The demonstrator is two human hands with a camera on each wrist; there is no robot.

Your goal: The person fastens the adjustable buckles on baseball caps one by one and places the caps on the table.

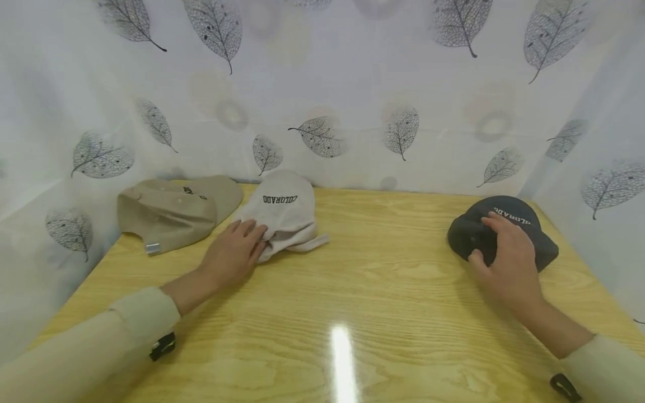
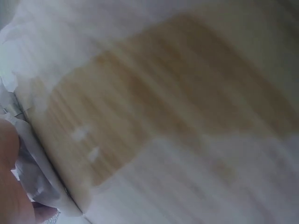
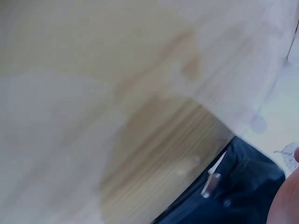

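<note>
A white baseball cap [image 1: 289, 215] with dark COLORADO lettering, upside down in the head view, lies at the back left of centre. My left hand [image 1: 232, 252] rests on its near left side, fingers spread over the fabric. Grey-white cap fabric [image 2: 35, 172] shows beside that hand in the left wrist view. At the back right sits a black cap [image 1: 466, 232] with pale lettering. My right hand [image 1: 511, 268] is over its near side, thumb and fingers wide apart. A metal strap buckle [image 3: 211, 185] shows on the black cap in the right wrist view.
A beige cap [image 1: 166, 215] with a metal buckle lies at the far left, close by the white one. All three caps are on a wood-grain table [image 1: 383, 291]. Leaf-print curtain [image 1: 353, 84] hangs along the back and sides. A light reflection crosses the front of the tabletop.
</note>
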